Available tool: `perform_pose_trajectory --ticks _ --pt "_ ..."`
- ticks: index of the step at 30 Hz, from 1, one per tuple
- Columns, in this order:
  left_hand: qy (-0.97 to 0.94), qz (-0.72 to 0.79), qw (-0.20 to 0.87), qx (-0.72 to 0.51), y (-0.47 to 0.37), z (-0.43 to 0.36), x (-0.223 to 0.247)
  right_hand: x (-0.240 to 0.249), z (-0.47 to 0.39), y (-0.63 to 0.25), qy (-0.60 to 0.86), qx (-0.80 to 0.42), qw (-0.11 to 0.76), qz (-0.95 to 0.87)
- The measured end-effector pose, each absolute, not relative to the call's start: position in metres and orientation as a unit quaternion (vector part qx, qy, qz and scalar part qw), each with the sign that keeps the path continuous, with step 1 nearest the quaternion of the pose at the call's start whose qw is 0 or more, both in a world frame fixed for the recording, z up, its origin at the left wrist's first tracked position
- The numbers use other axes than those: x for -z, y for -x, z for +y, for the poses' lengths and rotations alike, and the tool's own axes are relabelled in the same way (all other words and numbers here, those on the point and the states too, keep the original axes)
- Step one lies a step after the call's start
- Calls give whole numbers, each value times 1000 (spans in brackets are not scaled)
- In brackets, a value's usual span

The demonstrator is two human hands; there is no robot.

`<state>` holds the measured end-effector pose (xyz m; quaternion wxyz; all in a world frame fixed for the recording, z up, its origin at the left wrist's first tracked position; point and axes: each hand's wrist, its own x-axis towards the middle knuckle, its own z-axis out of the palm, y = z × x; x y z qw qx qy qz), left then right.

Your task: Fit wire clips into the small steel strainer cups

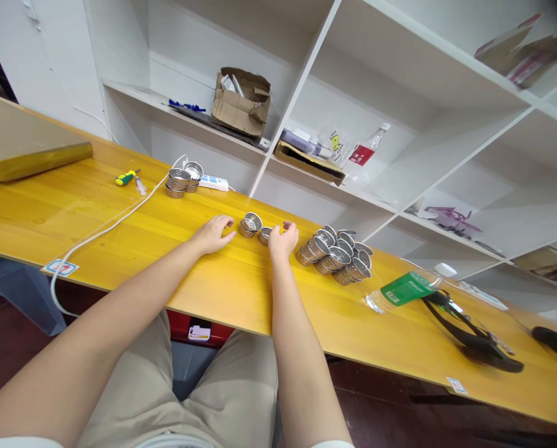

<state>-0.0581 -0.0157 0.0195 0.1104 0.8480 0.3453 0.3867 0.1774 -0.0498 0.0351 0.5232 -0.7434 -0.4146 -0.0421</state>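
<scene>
My left hand [214,234] hovers over the table, thumb and fingers apart, with nothing between them. Just right of it stands a short stack of perforated metal cups [250,225]. A smaller-looking metal cup [265,235] sits close by, partly hidden by my right hand [284,241]. That hand's fingers are bent but apart; whether its thumb touches the cup cannot be made out. Further right, many similar stacked metal cups [337,255] stand in a tight cluster. Two more stacks of metal cups [178,182] are at the back left.
On the yellow table [241,292] a white cable [114,218] runs beside a screwdriver [126,178] and a power strip [214,182]. A green-labelled bottle [409,287] lies right of the cluster, near a black strap [474,339]. White shelves [301,74] rise behind; a flat box [30,140] is left.
</scene>
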Motion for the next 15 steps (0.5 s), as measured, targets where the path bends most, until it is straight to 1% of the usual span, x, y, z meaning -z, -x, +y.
perform_pose_trajectory --ticks 2,6,8,10,15 --pt "-848 355 109 -379 58 -15 -20 -28 -49 -180 760 44 484 -433" --pt "-847 368 116 -367 59 -15 -20 -12 -44 -184 785 -36 396 -475" --pt "-846 369 120 -364 60 -15 -20 -10 -43 -187 791 -54 382 -476" --pt "-846 369 124 -364 60 -15 -19 -12 -42 -189 786 -38 405 -466" --pt "-844 371 127 -366 59 -15 -18 -27 -42 -182 710 33 524 -469"
